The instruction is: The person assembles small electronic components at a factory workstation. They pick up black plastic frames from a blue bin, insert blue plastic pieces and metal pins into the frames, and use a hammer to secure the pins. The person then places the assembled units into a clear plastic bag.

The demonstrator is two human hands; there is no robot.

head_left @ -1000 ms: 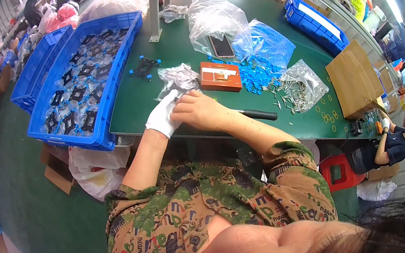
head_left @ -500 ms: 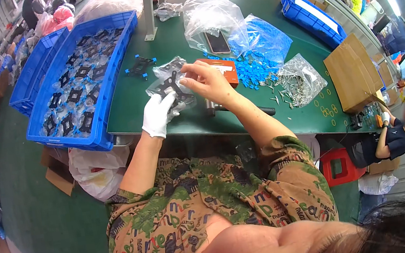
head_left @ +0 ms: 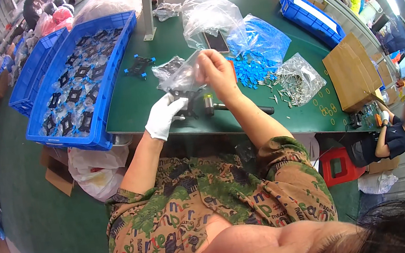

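Observation:
My left hand, in a white glove, grips a black plastic bracket just above the green table's near edge. My bare right hand is raised above it and pinches the top of a small clear plastic bag that hangs over the bracket. Another black bracket with blue tips lies on the table to the left. A black-handled tool lies on the table under my right wrist.
A blue crate of bagged black brackets stands at left, a second blue crate beyond it. Bags of blue clips and metal pins, a brown cardboard box and another blue bin lie to the right. A seated person works at far right.
Both hands rose from the table edge. My right hand lifted the clear bag higher, and my left hand brought the black bracket beneath it.

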